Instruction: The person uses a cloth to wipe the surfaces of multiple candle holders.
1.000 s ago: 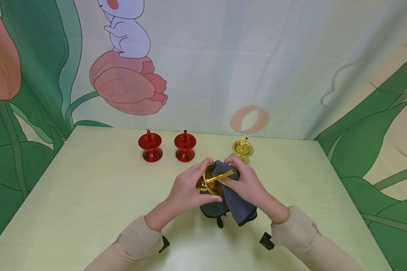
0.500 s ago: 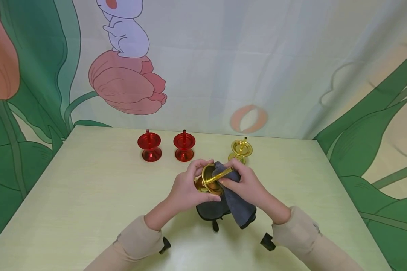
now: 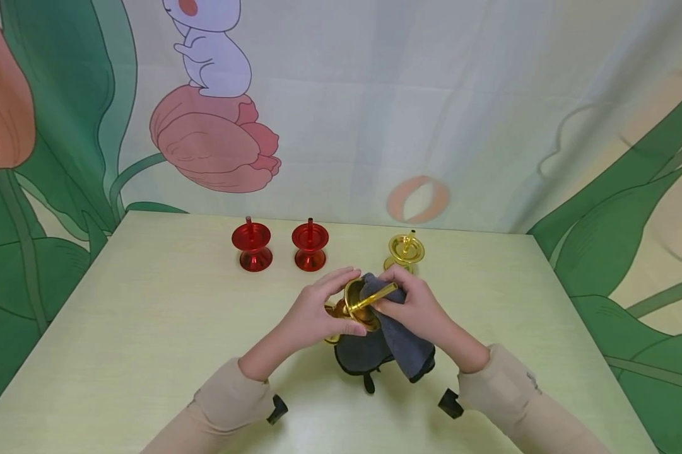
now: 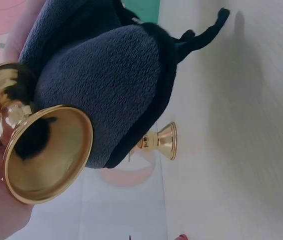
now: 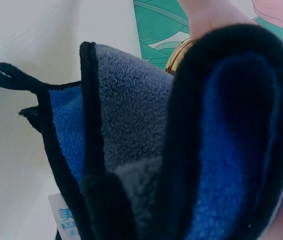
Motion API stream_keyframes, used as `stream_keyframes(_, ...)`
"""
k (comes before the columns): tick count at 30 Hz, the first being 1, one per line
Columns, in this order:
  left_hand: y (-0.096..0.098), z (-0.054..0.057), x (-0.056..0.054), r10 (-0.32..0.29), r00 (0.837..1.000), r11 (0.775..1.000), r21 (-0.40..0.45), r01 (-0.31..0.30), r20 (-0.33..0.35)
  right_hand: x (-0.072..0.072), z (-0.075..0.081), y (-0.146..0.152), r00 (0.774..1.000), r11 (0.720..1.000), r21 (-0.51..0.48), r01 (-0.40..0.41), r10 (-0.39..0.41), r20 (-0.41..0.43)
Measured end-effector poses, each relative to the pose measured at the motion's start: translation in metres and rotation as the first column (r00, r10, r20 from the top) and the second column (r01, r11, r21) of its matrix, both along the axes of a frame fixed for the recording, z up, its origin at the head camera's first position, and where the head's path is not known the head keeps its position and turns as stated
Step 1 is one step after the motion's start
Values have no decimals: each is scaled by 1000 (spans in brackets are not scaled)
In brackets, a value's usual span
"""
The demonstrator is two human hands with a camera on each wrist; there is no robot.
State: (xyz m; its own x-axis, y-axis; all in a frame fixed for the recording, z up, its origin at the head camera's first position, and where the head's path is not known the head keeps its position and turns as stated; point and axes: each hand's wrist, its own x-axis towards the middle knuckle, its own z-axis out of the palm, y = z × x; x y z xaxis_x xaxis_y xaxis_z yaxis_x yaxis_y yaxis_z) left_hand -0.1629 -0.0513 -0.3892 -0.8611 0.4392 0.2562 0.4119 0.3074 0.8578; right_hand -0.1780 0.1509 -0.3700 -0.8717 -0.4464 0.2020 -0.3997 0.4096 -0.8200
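Note:
Tilted to the right above the table, a gold candle holder (image 3: 362, 309) is gripped by my left hand (image 3: 318, 312), fingers round its dish and thumb below. Its hollow base (image 4: 49, 155) shows in the left wrist view. My right hand (image 3: 417, 309) pinches a dark grey cloth (image 3: 405, 347) against the inside of the dish, beside the thin gold stem. In the right wrist view the cloth (image 5: 131, 110) shows a blue reverse side and black edging, and it covers most of the holder.
Two red candle holders (image 3: 252, 243) (image 3: 310, 244) stand upright at the back of the pale table (image 3: 147, 328). A second gold candle holder (image 3: 405, 249) stands at the back right, just beyond my right hand. A printed curtain (image 3: 341, 113) hangs behind the table.
The held candle holder has turned a little in my left hand, and more of its base shows below. The cloth has shifted slightly with my right hand. The standing holders have not moved.

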Motion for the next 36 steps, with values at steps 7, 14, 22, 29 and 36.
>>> stream_keyframes(7, -7, -2, -5, -140, 983, 990, 26, 138, 123, 0, -5, 1, 998, 998, -23, -64, 65, 23)
stream_keyframes(14, 0, -12, 3, 25, 999, 996, 82, -22, -29, -3, -6, 0, 998, 999, -26, 44, -43, 36)
stream_keyframes(22, 12, -24, 12, 109, 863, 986, -53, -155, -492, -3, -7, -1, 988, 988, -61, 139, -133, 82)
stream_keyframes(29, 18, -21, 13, 170, 809, 968, -58, -244, -562, -1, -9, -1, 990, 990, -93, 108, -99, 96)
stream_keyframes(36, 7, -10, 11, 2, 940, 991, -129, -49, -340, -1, -9, 4, 997, 997, -82, -13, 18, 73)
